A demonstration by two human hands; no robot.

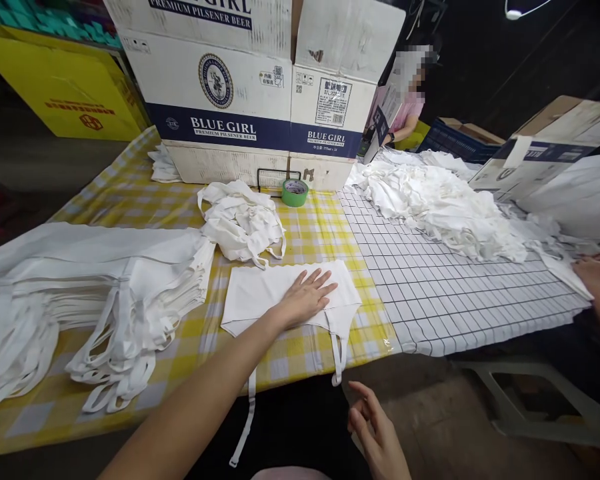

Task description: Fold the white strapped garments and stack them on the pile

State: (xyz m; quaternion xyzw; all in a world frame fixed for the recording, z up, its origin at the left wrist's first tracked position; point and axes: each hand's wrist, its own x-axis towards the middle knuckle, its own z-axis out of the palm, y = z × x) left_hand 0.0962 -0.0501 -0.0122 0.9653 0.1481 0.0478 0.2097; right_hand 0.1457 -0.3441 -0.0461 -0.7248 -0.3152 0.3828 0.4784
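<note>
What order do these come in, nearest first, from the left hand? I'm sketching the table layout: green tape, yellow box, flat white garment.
1. Flat white garment: directly under the left hand, touching it.
2. Green tape: ahead of the hand, by the foot of the white carton.
3. Yellow box: far left, beyond the table.

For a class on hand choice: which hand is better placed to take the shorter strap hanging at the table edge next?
Probably the right. The right hand looks empty and is close to the lower end of the shorter strap, while the left hand lies spread on the white garment.
</note>
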